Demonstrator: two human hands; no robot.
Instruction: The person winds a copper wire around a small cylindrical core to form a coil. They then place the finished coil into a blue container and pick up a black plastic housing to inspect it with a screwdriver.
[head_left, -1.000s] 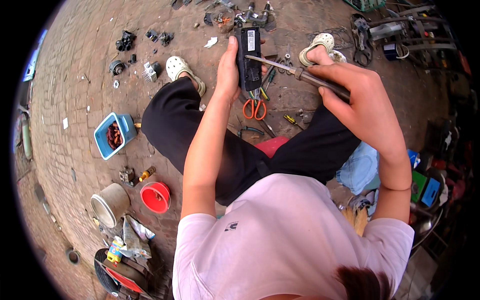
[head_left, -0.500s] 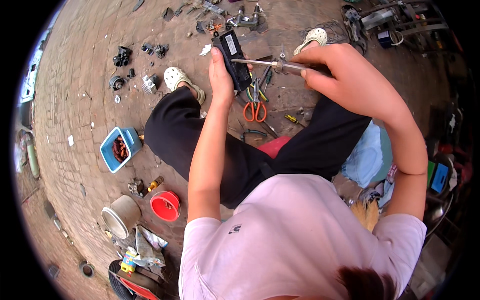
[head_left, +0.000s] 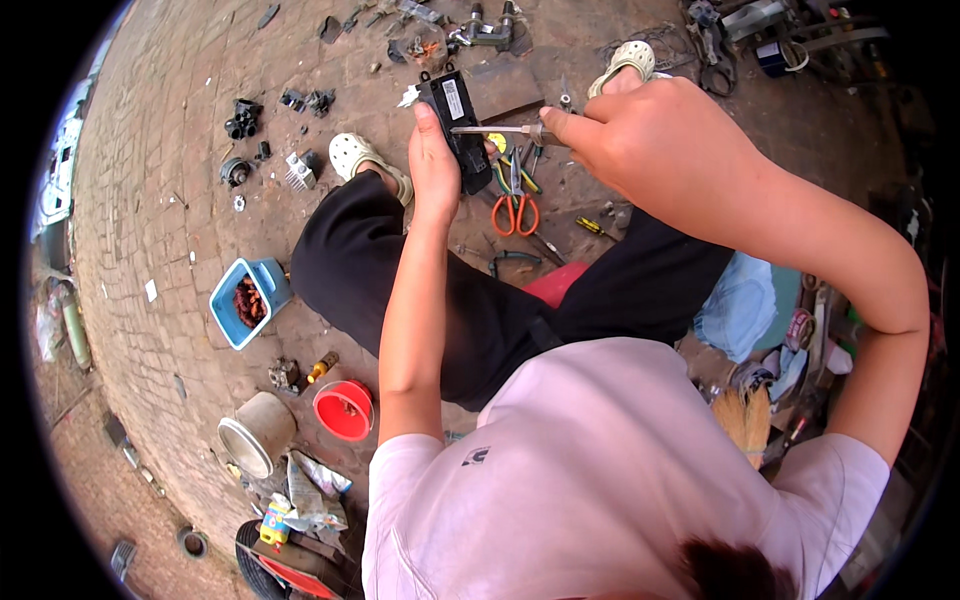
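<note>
My left hand (head_left: 434, 165) is closed around a flat black plastic module (head_left: 466, 150) with a white label, held upright in front of me. My right hand (head_left: 640, 135) grips the handle of a screwdriver (head_left: 500, 129), its fingers wrapped and partly hidden behind the back of the hand. The long metal shaft points left, and its tip lies against the module's face just below the label; whether it sits in a screw or seam I cannot tell. Below the module on the ground lie orange-handled scissors (head_left: 516, 213) among other hand tools.
A blue tub (head_left: 222, 303) with reddish-brown parts, a red bucket (head_left: 345, 428) and a whitish bucket (head_left: 232, 436) stand at left. Black and metal parts (head_left: 243, 118) are scattered on the brick ground. A yellow-handled screwdriver (head_left: 592, 226) lies between my legs. Metal scrap (head_left: 770, 55) is piled far right.
My right elbow has swung outward to the right, and the screwdriver's tip has shifted slightly left and down across the module. The module has tilted a little in my left hand.
</note>
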